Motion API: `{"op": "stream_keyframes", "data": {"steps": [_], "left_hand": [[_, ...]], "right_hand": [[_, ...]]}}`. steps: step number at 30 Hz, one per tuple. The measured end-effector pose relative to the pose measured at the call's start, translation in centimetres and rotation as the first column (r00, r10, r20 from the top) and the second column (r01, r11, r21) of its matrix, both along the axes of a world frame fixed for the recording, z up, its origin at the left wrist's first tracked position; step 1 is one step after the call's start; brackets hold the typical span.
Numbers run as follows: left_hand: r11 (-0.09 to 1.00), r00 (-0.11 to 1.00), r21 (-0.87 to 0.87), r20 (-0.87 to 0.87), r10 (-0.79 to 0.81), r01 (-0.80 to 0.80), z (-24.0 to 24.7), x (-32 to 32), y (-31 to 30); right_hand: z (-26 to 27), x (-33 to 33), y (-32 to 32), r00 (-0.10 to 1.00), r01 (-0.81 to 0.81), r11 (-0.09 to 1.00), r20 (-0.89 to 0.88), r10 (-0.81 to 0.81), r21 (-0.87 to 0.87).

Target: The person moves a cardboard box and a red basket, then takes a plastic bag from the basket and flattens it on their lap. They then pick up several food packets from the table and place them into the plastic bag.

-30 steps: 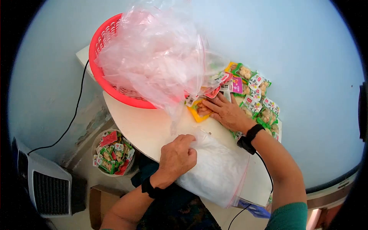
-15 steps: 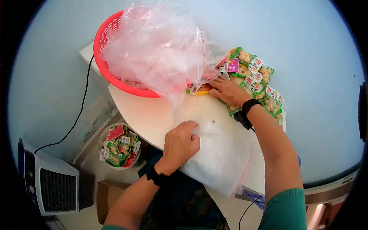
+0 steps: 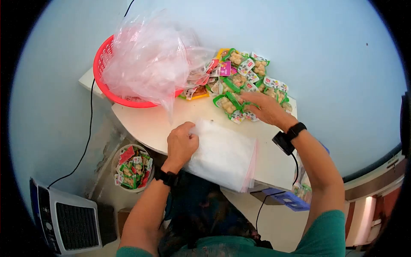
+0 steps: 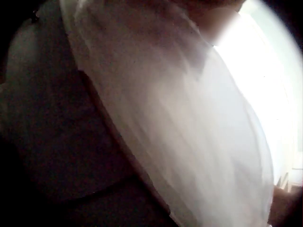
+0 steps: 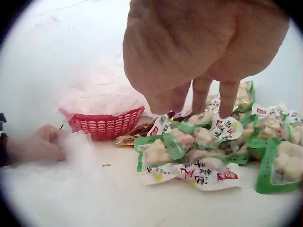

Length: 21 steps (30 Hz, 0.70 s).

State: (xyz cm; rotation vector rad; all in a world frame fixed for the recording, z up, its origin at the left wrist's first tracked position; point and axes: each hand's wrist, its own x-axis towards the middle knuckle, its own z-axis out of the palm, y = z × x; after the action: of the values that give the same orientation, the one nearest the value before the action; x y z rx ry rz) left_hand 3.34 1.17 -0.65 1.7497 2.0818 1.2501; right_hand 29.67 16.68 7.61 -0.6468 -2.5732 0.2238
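Note:
My left hand point(image 3: 181, 144) pinches the upper left corner of a stack of clear zip bags point(image 3: 222, 154) lying flat at the table's near edge. In the left wrist view the bags point(image 4: 189, 127) fill the middle, blurred. My right hand point(image 3: 269, 109) reaches over the pile of green snack packets point(image 3: 234, 81), its fingers pointing down onto them. The right wrist view has that hand point(image 5: 203, 56) with fingers spread above the packets point(image 5: 203, 175); whether the fingertips touch them is hard to tell.
A red basket point(image 3: 99, 73) heaped with clear plastic bags point(image 3: 145, 64) stands at the back left. Yellow and red packets point(image 3: 198, 92) lie beside it. On the floor are a tub of packets point(image 3: 133, 167) and a grey appliance point(image 3: 77, 222); a blue crate point(image 3: 291, 200) sits below the table's right side.
My right hand has moved from the yellow and red packets beside the basket to the green ones at the right. The left hand keeps its hold on the bags. The head view has shifted.

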Motion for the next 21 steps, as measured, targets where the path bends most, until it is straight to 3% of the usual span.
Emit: {"op": "stream_keyframes", "data": {"steps": [2,4,7,10,12,13,14,17,18,21], "left_hand": [[0.998,1.000,0.057,-0.009,-0.005,0.005,-0.6,-0.2,0.2],[0.997,1.000,0.072,-0.003,0.002,-0.002,-0.7,-0.3,0.3],[1.000,0.999,0.008,0.041,-0.008,0.007,-0.6,-0.4,0.3],[0.997,0.990,-0.005,0.121,-0.072,0.073,-1.0,-1.3,0.9],[0.988,0.974,0.039,0.168,-0.155,0.150,-2.1,-2.4,1.6],[0.988,0.950,-0.012,0.275,-0.145,0.154,-2.3,-2.9,1.9],[0.985,0.917,-0.060,0.378,-0.128,0.162,-2.6,-3.3,2.2],[0.970,0.700,-0.172,0.715,0.004,0.170,0.2,-2.6,1.9],[0.963,0.587,-0.204,0.807,0.064,0.175,1.2,-2.3,1.7],[0.954,0.403,-0.196,0.911,0.090,0.228,0.7,-3.9,1.8]], "right_hand": [[0.1,1.4,-2.4,0.962,0.241,0.970,0.139,-0.234,-0.034],[0.3,2.4,-5.5,0.841,0.496,0.863,0.299,-0.451,-0.093],[-1.8,4.3,-9.0,0.815,0.577,0.645,0.302,-0.494,-0.501],[-3.5,5.3,-12.3,0.834,0.530,0.595,0.242,-0.496,-0.604],[-3.4,5.7,-13.8,0.829,0.533,0.623,0.204,-0.521,-0.572],[-3.5,5.8,-14.3,0.824,0.536,0.622,0.192,-0.534,-0.571],[-3.5,5.9,-14.6,0.818,0.539,0.621,0.178,-0.547,-0.569],[-2.5,6.2,-15.3,0.791,0.464,0.413,0.156,-0.591,-0.784],[-2.9,6.6,-15.2,0.802,0.441,0.466,0.104,-0.588,-0.767],[-3.8,7.6,-14.7,0.828,0.377,0.592,-0.027,-0.561,-0.712]]}}
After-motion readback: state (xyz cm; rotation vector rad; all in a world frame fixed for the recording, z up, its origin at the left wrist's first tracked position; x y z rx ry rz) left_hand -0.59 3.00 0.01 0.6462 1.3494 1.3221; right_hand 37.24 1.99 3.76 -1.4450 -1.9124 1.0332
